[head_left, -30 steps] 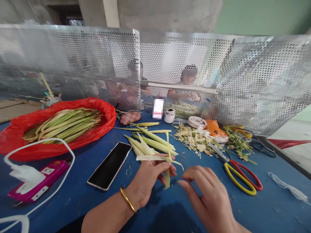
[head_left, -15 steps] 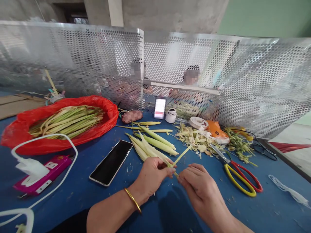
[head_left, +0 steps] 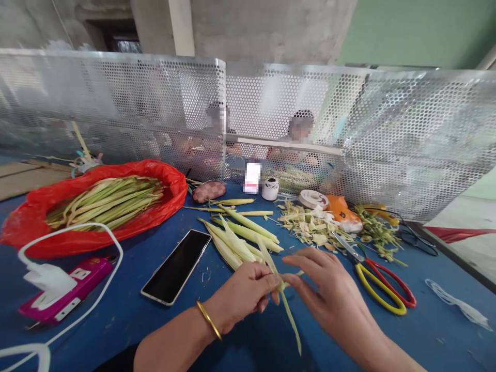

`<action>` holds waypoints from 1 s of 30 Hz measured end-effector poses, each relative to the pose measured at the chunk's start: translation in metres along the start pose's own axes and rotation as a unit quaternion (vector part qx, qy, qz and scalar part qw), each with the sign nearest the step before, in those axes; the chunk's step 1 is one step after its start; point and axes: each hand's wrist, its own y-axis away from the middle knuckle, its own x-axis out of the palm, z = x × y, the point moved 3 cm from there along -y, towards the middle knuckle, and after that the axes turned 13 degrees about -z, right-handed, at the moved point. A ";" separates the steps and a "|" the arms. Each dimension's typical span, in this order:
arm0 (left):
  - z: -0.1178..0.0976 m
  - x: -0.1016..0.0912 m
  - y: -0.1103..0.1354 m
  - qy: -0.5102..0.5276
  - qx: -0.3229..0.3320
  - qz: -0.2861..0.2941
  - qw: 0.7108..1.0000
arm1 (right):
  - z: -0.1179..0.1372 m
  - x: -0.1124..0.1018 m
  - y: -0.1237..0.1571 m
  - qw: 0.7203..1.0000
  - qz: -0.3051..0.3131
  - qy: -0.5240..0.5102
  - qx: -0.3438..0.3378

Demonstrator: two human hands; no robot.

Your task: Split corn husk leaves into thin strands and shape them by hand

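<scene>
L hand [head_left: 250, 289] clamped on pale-green leaf strips [head_left: 291, 321], R hand [head_left: 337, 289] right at them.
Strips flat, thin, crossing at L fingertips, one end pointing up, one dangling twd. the wearer, all held just over the table; fingers hide part of the crossing. R thumb & index spread, thumb at the strips; can't tell if it pinches. Blue table [head_left: 434, 341] w/ bits scattered; perforated metal screen [head_left: 135, 93] behind, 2 ppl. seen thru it, concrete wall [head_left: 271, 26] & green wall [head_left: 391, 33] beyond. Leaf bundle [head_left: 248, 232] just past L hand, partly blocked by it; dark-screen phone [head_left: 177, 266] to its left, red bag [head_left: 176, 181] of stalks [head_left: 112, 201] farther L. Scraps [head_left: 304, 222] & red/yellow-handled scissors [head_left: 382, 287] R.
</scene>
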 end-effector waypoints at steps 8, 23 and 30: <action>0.002 0.010 0.008 -0.094 0.053 0.012 0.994 | -0.012 0.035 0.003 0.922 0.107 -0.253 0.274; 0.002 0.016 0.021 -0.115 0.093 0.012 0.989 | 0.005 0.026 0.018 0.995 -0.019 -0.091 0.047; 0.011 0.019 0.011 -0.019 0.007 -0.031 0.999 | -0.008 0.021 0.011 0.992 -0.025 -0.096 0.073</action>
